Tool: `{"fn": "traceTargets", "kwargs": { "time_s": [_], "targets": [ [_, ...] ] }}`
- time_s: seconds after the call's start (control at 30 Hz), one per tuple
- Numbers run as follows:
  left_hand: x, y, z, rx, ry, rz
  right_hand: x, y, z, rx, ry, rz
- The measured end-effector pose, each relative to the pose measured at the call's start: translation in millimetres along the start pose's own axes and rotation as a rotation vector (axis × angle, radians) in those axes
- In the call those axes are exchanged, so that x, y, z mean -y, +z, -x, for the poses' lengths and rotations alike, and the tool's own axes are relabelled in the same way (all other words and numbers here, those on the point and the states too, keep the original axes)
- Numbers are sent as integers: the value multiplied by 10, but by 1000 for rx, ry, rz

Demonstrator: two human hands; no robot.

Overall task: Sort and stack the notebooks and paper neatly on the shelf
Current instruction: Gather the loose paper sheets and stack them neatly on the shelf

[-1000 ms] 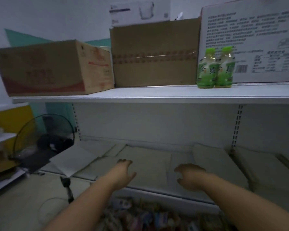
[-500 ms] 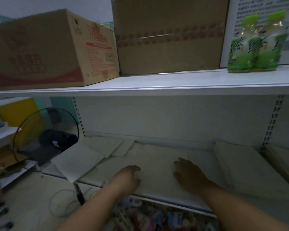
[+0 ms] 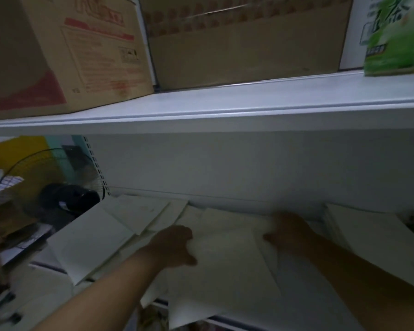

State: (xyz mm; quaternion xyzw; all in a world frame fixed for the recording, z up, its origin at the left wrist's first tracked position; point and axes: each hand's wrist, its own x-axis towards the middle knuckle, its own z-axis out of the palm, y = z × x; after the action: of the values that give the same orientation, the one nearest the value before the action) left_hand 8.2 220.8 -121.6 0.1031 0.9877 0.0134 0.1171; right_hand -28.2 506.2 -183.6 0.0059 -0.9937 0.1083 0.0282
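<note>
White shelves fill most of the view, and the light is dim and a bit blurry. The upper shelf (image 3: 249, 108) is a long white board that runs from side to side. On it, at the left, sits a big cardboard box (image 3: 65, 51) with red print. Just beside it, further back, stands a plain brown box (image 3: 244, 46) with tape across it. At the far right of that board is a green bottle (image 3: 399, 37) with a green and white label.

Below is the lower shelf (image 3: 294, 275), with a white back wall behind it. A big paper stack (image 3: 225, 266) lies in the middle of this shelf, and its front edge hangs out past the shelf's front. To the left lie loose notebooks (image 3: 91, 242), pale and flat, set at odd angles, some on top of others. One of them sticks out over the front edge. To the right is another pale pile (image 3: 378, 240), near the paper stack.

Off to the left of the shelves stands a black fan (image 3: 65, 197) with a round wire cage.

The left hand (image 3: 175, 244) grips the left edge of the paper stack, thumb on top and fingers tucked under the sheets. The right hand (image 3: 289, 232) holds the right edge, and its fingertips are hidden behind the paper. Both bare arms reach in from the bottom.
</note>
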Motion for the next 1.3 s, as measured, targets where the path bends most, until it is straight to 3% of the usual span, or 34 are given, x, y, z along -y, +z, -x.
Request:
{"fn": "traceTargets", "kwargs": {
  "time_s": [0.1, 0.23, 0.33, 0.43, 0.5, 0.63, 0.77, 0.97, 1.1, 1.17, 1.23, 1.3],
  "targets": [
    [229, -36, 134, 82, -67, 301, -9, -55, -100, -10, 69, -181],
    [596, 7, 233, 7, -340, 1007, 62, -147, -246, -68, 192, -825],
    [860, 56, 245, 36, -355, 1367, 197, -386, -284, -90, 123, -1159],
    [1113, 51, 337, -1, -300, 1496, 341, -761, -255, -45, 14, -1343],
    [1243, 38, 364, 5, -253, 1542, 461, -901, -209, 26, -92, -1292],
    [1252, 53, 358, 59, -207, 1674, 1035, -906, -152, 151, -239, -896],
    [1152, 123, 467, 254, -73, 1710, 1905, -767, -268, 93, -381, -723],
    [1794, 160, 696, 234, 105, 1799, 2833, -529, -429, 70, -561, -541],
    [2192, 99, 843, 32, -5, 1679, 3427, -338, -505, -125, -523, -589],
    [2430, 118, 926, -156, -76, 1745, 3468, -133, -604, -252, -318, -592],
    [2742, 138, 997, -320, -153, 1853, 3477, 128, -574, -93, -199, -342],
    [3069, 154, 1039, -414, -190, 1925, 3558, 364, -460, 135, -209, -147]
  ]
}}
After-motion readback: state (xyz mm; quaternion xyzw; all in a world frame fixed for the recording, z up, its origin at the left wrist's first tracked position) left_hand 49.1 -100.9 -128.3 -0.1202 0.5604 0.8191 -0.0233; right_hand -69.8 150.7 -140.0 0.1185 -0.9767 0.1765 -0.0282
